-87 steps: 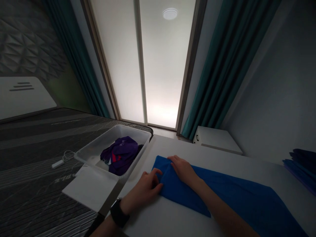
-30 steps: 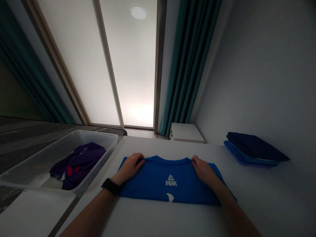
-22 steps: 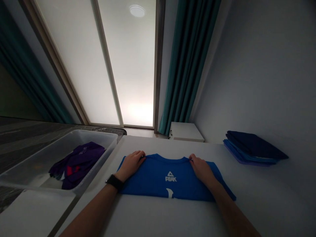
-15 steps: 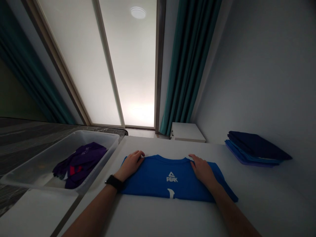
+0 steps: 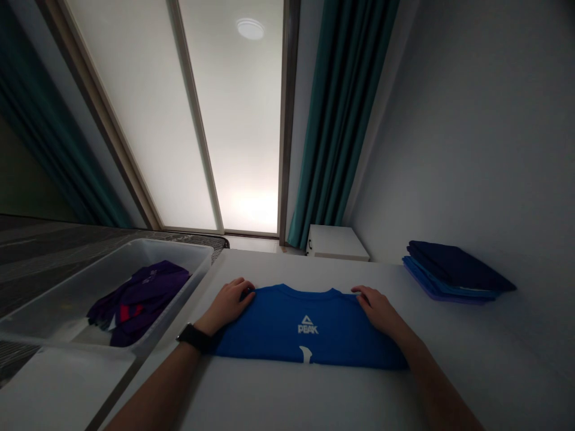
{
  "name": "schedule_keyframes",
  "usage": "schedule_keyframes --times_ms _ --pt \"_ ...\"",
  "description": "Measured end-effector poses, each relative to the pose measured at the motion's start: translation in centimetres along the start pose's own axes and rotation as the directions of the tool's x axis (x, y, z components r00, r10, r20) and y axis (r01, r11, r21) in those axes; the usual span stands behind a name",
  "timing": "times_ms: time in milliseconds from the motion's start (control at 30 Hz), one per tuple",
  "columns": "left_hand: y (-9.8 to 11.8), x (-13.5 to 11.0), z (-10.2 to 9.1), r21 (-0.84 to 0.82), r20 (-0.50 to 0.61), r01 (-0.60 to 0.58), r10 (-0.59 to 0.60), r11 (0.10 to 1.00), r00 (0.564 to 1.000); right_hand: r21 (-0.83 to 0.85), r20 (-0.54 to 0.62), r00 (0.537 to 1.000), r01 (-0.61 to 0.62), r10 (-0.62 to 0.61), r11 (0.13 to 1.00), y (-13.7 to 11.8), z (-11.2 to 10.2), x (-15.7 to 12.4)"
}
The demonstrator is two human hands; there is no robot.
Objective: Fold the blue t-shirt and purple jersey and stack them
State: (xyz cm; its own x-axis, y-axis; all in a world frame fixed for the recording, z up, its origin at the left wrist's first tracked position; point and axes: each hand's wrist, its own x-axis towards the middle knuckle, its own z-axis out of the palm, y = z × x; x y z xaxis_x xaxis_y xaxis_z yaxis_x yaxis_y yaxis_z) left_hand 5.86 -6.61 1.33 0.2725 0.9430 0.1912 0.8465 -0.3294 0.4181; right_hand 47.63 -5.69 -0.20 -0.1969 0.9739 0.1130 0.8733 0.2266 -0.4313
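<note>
Blue cloth shirt [image 5: 278, 323], short-necked, printed with a white triangle mark and the word PEAK: one, laid flat and folded into a wide strip on the white bench [image 5: 305, 395]. Long axis ran left to right across the person's front; neckline on the far edge, between the hands. The shirt lay between the two grips and reached under both, with the right hand appearing slightly nearer the neckline.

Bare left hand [image 5: 228, 306]: one, over the shirt's far left part, fingers bent; whether its grip pinched cloth could not be told. Black-banded wristwatch [image 5: 194, 338]: one, on the left wrist.

Bare right hand [image 5: 380, 311]: one, at the far right part, touching the shirt; grip spread, fingers apart from the thumb, no cloth visibly pinched.

Translucent plastic bin [image 5: 175, 254], rectangular: one, left of the bench. Inside, a crumpled purple cloth heap [image 5: 153, 305] with red and white patches: one heap, pieces uncountable.

Stack of folded navy, blue and violet cloth [image 5: 458, 266]: one, on the bench's right side, navy uppermost; layers not countable.

White box-shaped cabinet [image 5: 336, 242]: one, beyond the bench.
</note>
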Motion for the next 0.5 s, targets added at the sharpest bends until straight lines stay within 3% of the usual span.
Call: schedule_keyframes --times_ms 200,300,400,500 --pt "-0.9 0.3 0.4 0.029 0.003 -0.024 0.024 0.999 1.000 0.066 0.055 0.998 -0.043 0.039 0.997 1.3 -2.6 -1.3" --pt "-1.4 0.4 0.9 0.050 -0.018 -0.028 0.029 0.998 0.999 0.014 0.000 1.000 0.001 -0.001 1.000 1.4 -2.0 -2.4" --pt "-1.6 0.4 1.2 0.075 -0.029 -0.025 0.027 0.997 0.999 -0.148 -0.118 0.991 0.048 -0.066 0.988 1.1 -0.6 -3.5" --pt "-1.7 0.4 1.0 0.087 -0.007 -0.046 0.046 0.995 0.999 -0.265 -0.163 0.985 0.018 -0.064 0.964 0.2 0.5 -4.7"
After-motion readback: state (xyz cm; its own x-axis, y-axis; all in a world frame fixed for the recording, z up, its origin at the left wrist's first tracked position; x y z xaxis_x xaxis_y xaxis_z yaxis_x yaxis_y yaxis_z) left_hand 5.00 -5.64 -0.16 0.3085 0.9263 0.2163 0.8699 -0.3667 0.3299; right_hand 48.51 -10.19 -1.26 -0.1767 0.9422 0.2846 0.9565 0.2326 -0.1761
